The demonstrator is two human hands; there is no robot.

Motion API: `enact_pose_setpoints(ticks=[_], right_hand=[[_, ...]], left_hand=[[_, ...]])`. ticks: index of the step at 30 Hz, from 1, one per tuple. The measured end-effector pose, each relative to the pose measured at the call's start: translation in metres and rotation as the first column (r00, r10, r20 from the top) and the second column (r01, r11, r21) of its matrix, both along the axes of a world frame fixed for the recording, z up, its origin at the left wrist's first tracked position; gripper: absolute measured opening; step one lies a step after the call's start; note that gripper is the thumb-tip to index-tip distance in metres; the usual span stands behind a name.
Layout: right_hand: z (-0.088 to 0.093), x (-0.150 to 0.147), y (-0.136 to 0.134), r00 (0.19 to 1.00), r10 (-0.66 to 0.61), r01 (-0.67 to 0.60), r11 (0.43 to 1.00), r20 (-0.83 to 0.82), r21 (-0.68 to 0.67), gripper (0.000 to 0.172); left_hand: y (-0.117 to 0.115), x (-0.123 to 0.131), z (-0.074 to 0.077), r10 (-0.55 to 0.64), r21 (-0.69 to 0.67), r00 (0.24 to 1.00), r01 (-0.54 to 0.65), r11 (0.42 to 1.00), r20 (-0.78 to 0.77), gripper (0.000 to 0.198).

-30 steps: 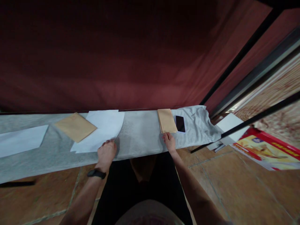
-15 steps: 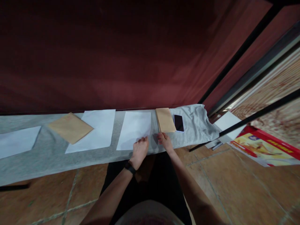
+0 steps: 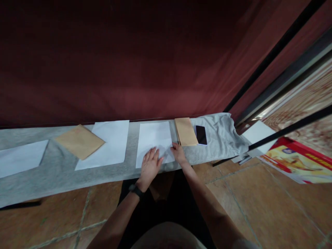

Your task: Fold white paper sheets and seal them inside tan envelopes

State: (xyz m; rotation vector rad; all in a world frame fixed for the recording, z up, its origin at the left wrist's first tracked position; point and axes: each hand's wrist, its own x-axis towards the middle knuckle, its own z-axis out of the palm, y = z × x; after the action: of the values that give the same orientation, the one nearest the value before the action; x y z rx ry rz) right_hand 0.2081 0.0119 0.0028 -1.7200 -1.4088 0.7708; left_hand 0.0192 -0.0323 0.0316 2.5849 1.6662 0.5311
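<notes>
A white sheet of paper (image 3: 153,135) lies on the grey cloth in front of me. My left hand (image 3: 150,164), with a dark watch on the wrist, rests flat on its lower part with the fingers stretched out. At the sheet's right edge is my right hand (image 3: 178,153); its fingers are bent, and whether they pinch the paper is too small to tell. Just beyond that hand lie stacked brown envelopes (image 3: 186,132), with a phone (image 3: 201,135) touching their right side.
Further left on the grey cloth (image 3: 62,173) are a brown envelope (image 3: 80,141) partly over white paper (image 3: 111,141), and another white sheet (image 3: 23,157). Black metal bars (image 3: 293,129) and a red and yellow box (image 3: 298,160) stand at the right.
My left hand has opened out from a curled shape and moved slightly left over the paper. My right hand has moved to the sheet's right edge. The sheet has turned slightly and shifted right.
</notes>
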Motion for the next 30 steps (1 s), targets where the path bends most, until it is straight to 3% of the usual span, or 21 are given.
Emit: enact_pose_setpoints(ticks=[5,10,13,15,21,25,30], right_hand=[[0.005,-0.003,0.003,0.99,-0.08,0.083,0.996,0.119,-0.026,0.035],[0.013,-0.006,-0.008,0.955,-0.109,0.108,0.994,0.276,0.018,0.039],[0.015,-0.02,-0.012,0.921,-0.079,0.021,0.988,0.382,0.153,0.039],[0.015,-0.035,-0.01,0.93,-0.021,-0.058,0.978,0.367,0.202,0.04],[0.008,-0.071,-0.001,0.882,0.184,-0.261,0.957,0.434,0.126,0.048],[0.003,-0.066,-0.004,0.807,0.217,-0.3,0.952,0.549,0.066,0.05],[-0.002,-0.051,-0.008,0.762,0.169,-0.252,0.967,0.625,0.046,0.057]], left_hand=[[0.008,-0.021,-0.025,0.078,-0.01,0.996,-0.078,0.997,-0.035,0.059],[0.007,-0.021,-0.022,0.074,-0.028,0.997,-0.075,0.997,-0.026,0.057],[0.016,-0.015,-0.013,0.069,-0.042,0.998,-0.069,0.997,-0.004,0.057],[0.027,-0.009,-0.011,0.043,-0.059,0.999,-0.043,0.997,-0.001,0.057],[0.05,0.005,-0.024,-0.019,-0.175,0.996,0.004,0.985,-0.088,0.061],[0.052,-0.001,-0.033,0.031,-0.133,0.996,-0.041,0.99,-0.078,0.06],[0.052,-0.019,-0.037,0.125,-0.067,0.992,-0.127,0.99,-0.024,0.063]])
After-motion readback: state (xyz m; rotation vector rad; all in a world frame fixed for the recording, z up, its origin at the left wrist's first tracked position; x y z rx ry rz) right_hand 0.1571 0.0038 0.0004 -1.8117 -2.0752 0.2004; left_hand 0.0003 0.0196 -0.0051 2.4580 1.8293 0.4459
